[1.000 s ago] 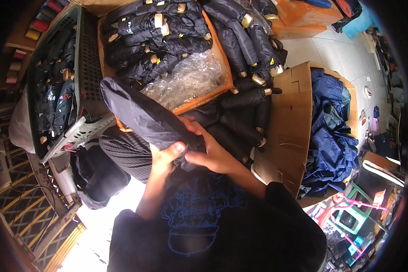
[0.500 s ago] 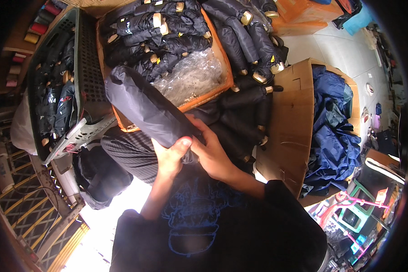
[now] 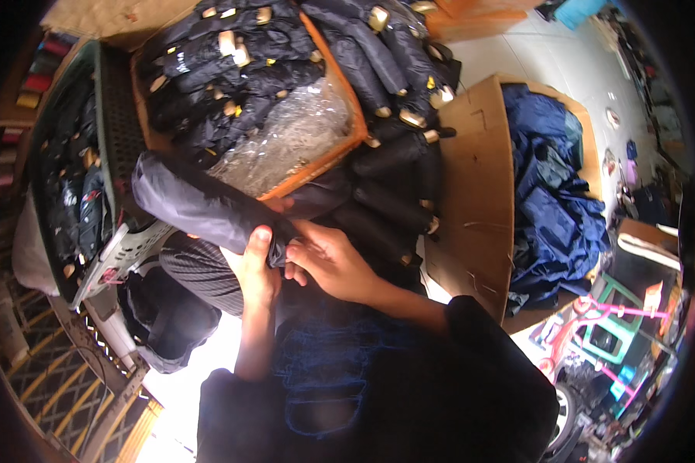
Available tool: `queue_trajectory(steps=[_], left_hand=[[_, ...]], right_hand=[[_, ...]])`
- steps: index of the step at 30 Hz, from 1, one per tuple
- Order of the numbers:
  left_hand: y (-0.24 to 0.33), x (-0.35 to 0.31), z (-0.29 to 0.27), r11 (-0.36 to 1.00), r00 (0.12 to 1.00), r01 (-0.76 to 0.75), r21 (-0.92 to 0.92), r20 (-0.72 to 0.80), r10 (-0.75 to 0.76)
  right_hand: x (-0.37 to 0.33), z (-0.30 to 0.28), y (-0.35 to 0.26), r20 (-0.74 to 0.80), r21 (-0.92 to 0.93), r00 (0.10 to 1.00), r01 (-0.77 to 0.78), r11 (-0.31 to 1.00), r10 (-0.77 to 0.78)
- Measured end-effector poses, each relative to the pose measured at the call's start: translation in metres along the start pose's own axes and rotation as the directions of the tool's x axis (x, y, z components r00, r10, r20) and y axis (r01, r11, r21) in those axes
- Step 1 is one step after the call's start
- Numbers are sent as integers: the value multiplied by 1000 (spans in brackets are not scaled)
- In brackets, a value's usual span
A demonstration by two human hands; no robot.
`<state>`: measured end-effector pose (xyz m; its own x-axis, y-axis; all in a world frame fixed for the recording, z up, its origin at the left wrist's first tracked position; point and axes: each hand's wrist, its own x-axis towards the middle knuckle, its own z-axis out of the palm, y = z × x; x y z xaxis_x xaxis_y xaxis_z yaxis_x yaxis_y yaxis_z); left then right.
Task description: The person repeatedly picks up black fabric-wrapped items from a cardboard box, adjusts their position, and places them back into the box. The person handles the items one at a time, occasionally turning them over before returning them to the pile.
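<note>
A folded umbrella point(image 3: 201, 197) in dark, smooth fabric slants across in front of me, its far end up to the left. My left hand point(image 3: 252, 266) is wrapped round its near end, thumb pressed on top. At that same end my right hand point(image 3: 336, 266) is closed with bent fingers at the gathered fabric; the fingertips are partly hidden. Just beyond lies an orange-rimmed box point(image 3: 316, 174) holding several black folded umbrellas point(image 3: 232, 65) with pale handle ends and crumpled clear plastic point(image 3: 286, 139).
A dark perforated crate point(image 3: 120, 116) with more umbrellas stands at left. More wrapped umbrellas point(image 3: 390, 158) lie right of the orange-rimmed box. A cardboard box point(image 3: 471, 208) with blue fabric point(image 3: 556, 224) is at right. A black bag point(image 3: 166, 316) sits at lower left.
The umbrella has tilted flatter, its far end lower. My right hand has shifted its fingers to the umbrella's near end. The whole view has moved slightly, with the surroundings shifted left.
</note>
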<state>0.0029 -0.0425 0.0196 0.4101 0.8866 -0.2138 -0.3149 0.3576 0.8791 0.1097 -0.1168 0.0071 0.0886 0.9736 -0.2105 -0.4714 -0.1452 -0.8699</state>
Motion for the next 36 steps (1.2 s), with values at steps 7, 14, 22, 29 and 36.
queue_trajectory(steps=[7,14,22,29,36], left_hand=[[-46,-4,-4,991,991,67,114,110,-79],[-39,36,37,570,710,-216,793,528,-465],[-88,79,70,556,678,-513,654,706,-206],[-81,87,56,589,675,-618,521,736,57],[-25,146,-26,349,904,-416,840,423,60]], right_hand=[[-15,-46,-6,33,-172,988,-146,974,154],[-41,-117,-45,-640,-12,765,86,996,-73],[-63,-169,4,-724,-640,570,-346,686,-388],[-53,-139,3,-537,-843,636,-439,312,-554],[-30,-117,-8,-332,-941,745,-217,260,-579]])
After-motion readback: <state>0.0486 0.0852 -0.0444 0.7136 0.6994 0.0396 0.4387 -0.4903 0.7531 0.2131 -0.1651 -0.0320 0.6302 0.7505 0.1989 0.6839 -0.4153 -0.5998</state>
